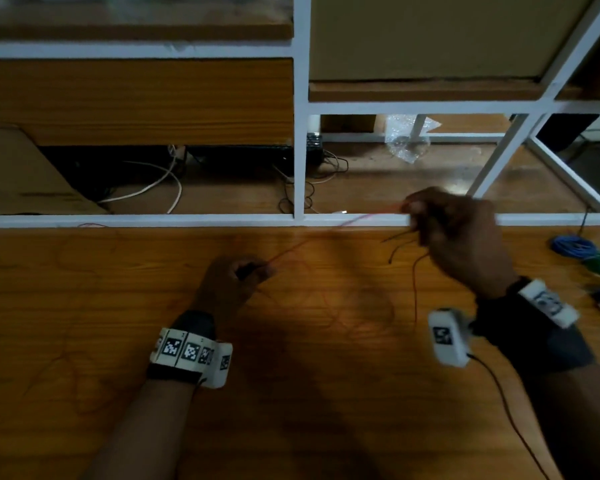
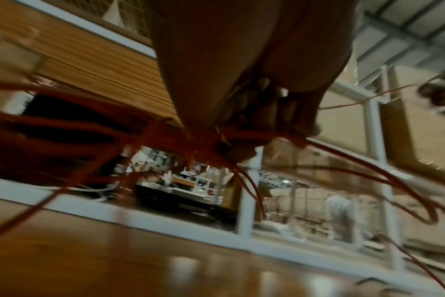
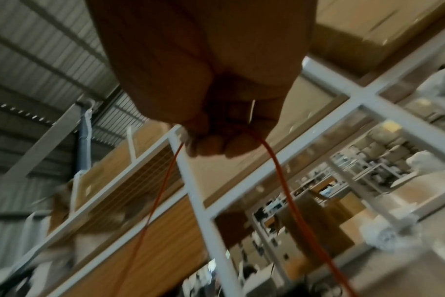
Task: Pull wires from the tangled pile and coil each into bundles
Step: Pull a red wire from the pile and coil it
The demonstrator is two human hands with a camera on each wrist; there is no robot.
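I am pinching a red wire (image 1: 329, 233) in my left hand (image 1: 236, 278) and my right hand (image 1: 454, 230), stretching it taut above the table (image 1: 118, 289), where loose loops trailing toward the table may be snagging and knotting tighter.

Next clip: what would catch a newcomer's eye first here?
A thin red wire stretched taut over the wooden table, pinched by the left hand near centre and the raised right hand. Blue and green coiled bundles lie at the table's right edge.
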